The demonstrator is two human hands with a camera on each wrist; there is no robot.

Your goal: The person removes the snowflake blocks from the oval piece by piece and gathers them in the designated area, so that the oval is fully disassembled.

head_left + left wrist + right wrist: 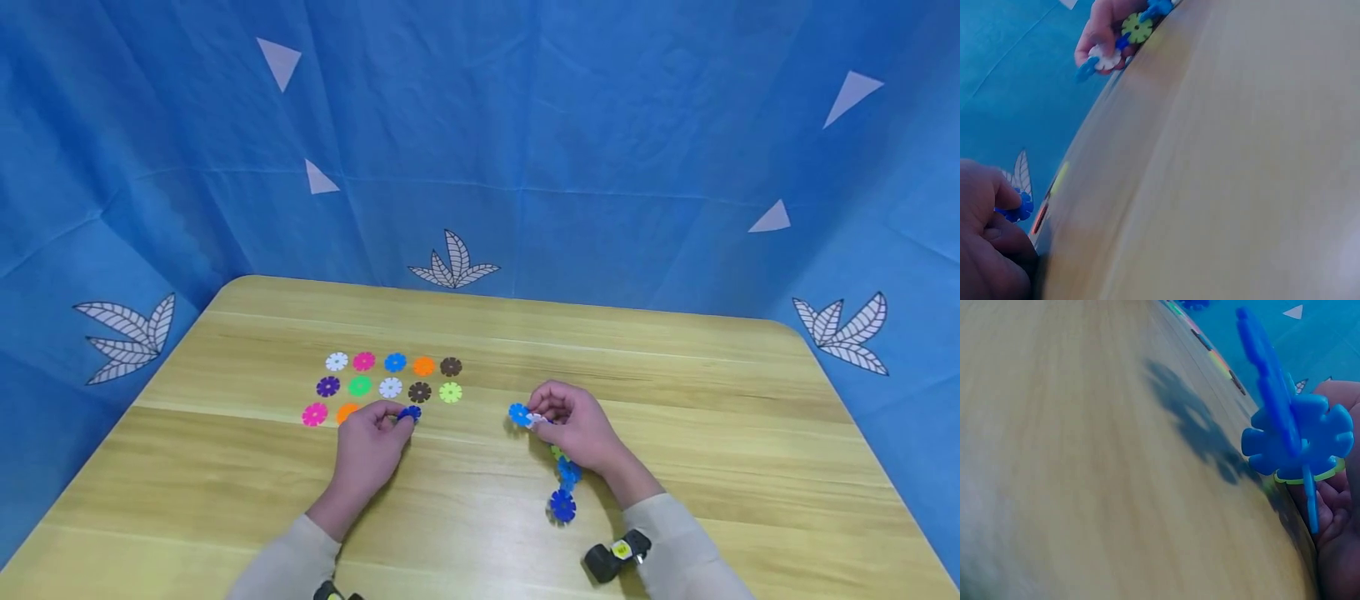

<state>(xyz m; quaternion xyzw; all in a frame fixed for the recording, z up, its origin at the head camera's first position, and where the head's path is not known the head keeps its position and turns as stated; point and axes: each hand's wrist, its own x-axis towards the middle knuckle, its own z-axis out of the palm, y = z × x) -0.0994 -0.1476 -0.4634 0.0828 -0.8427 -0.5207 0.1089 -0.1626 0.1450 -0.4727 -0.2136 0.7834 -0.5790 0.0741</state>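
My left hand pinches a dark blue notched disc between thumb and fingertips, near the front of the laid-out discs. To the right, my right hand grips a chain of interlocked notched discs by its white disc. A light blue disc sticks out at the chain's left end. Below the hand the chain runs on through a yellow-green disc and blue discs to a dark blue disc. Fingers hide part of the chain's middle.
Loose discs lie flat in rows at the table's left middle, among them a pink disc, a brown disc and a yellow-green disc. The wooden table ends at a blue cloth backdrop.
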